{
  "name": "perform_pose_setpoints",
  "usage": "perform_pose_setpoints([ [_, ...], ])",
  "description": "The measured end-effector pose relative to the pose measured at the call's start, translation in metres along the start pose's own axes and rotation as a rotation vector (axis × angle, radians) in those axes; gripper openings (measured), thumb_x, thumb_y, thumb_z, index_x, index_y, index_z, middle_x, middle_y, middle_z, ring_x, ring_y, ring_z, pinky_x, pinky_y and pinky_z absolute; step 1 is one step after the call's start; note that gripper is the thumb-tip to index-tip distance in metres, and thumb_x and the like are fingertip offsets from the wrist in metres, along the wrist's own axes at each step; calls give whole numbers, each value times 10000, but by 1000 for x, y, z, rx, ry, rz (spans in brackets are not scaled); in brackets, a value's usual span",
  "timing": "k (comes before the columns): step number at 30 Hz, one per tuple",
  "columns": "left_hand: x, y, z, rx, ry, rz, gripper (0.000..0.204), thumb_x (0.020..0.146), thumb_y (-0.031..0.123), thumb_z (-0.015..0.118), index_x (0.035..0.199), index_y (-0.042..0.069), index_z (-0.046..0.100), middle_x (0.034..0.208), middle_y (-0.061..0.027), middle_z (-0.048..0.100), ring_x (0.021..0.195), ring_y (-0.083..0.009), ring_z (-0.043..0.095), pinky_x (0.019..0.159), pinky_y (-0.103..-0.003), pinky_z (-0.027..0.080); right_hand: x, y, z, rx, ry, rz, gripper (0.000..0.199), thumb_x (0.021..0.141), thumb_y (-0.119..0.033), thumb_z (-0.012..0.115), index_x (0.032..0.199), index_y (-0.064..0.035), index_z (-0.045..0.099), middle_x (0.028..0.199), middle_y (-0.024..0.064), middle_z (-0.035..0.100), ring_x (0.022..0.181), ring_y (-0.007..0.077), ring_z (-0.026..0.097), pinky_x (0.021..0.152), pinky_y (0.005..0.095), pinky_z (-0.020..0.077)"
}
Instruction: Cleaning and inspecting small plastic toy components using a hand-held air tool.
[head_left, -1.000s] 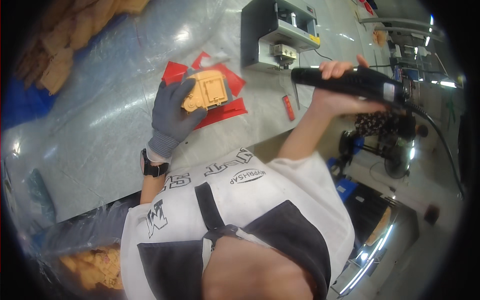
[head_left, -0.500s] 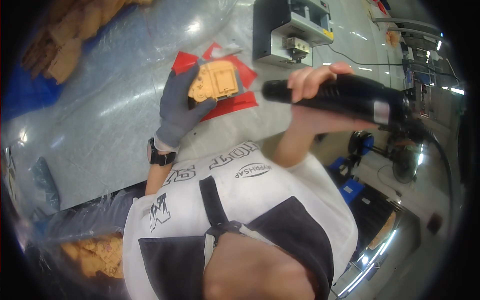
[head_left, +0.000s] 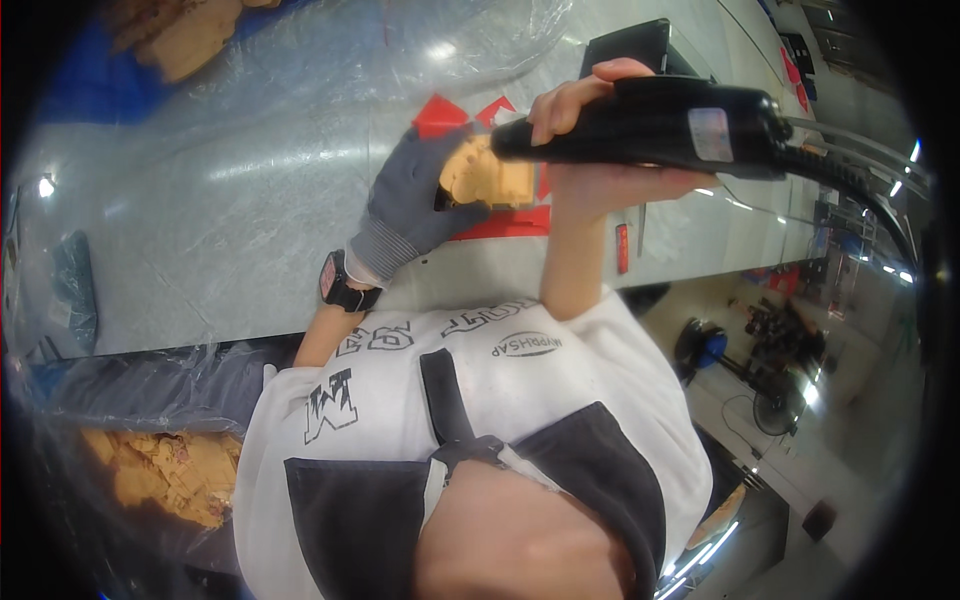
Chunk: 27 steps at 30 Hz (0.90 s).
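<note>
My left hand (head_left: 405,205), in a grey glove, grips the left side of an orange-yellow moulded plastic part (head_left: 475,183), thumb along its near edge and fingers beyond it. Beneath the part lie red pieces (head_left: 515,222) on the workbench. Bare, my right hand (head_left: 568,106) is wrapped round a thick black corded hand tool (head_left: 640,122), held nearly level. In this picture the tool's front end covers the part's far right corner; whether they touch, I cannot tell. Any tip on the tool is hidden.
Clear plastic film (head_left: 400,40) covers the far side of the grey workbench (head_left: 230,250). Brown-orange pieces (head_left: 185,40) lie on blue sheeting at far left. More orange parts (head_left: 180,475) fill a film-lined container at lower left. A black machine (head_left: 630,50) stands behind the tool. The tool's cable (head_left: 850,170) trails right.
My right hand has brought the tool leftward, so its front end now overlaps the plastic part. The view has shifted; my left hand keeps its grip on the part.
</note>
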<state>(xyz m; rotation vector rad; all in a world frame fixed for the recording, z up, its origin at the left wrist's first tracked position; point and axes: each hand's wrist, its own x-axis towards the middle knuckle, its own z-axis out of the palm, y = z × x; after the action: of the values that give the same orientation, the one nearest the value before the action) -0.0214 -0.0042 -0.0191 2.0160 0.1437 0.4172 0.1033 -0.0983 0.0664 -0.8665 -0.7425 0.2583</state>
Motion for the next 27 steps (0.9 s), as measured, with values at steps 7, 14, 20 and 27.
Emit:
perform_pose_setpoints([
  [7,0,-6,-1,-33,-31,27,719,570,201,762,1193,52,434,1067,-134,526,1009,-330,495,923,-397,368,4,12,1,95,8,137,1005,511,-906,222,940,-23,432,543,112,519,443,185,520,437,262,422],
  [14,11,-13,-6,10,-71,9,714,572,206,761,1190,58,435,1087,-137,519,1020,-338,488,933,-407,349,14,23,3,74,-50,147,964,522,-901,269,884,-30,473,549,104,485,431,198,466,441,295,408],
  [20,17,2,-4,-121,91,55,545,659,214,702,1136,74,478,994,-138,553,921,-333,526,901,-418,369,9,14,12,183,172,187,907,509,-863,408,907,-50,467,561,91,489,446,183,472,443,262,389],
  [27,9,21,-1,-268,82,-225,480,726,246,623,1136,51,465,983,-125,548,933,-256,526,852,-351,395,18,-31,-30,274,291,72,749,665,-758,425,927,-62,513,537,30,432,445,144,411,471,268,341],
])
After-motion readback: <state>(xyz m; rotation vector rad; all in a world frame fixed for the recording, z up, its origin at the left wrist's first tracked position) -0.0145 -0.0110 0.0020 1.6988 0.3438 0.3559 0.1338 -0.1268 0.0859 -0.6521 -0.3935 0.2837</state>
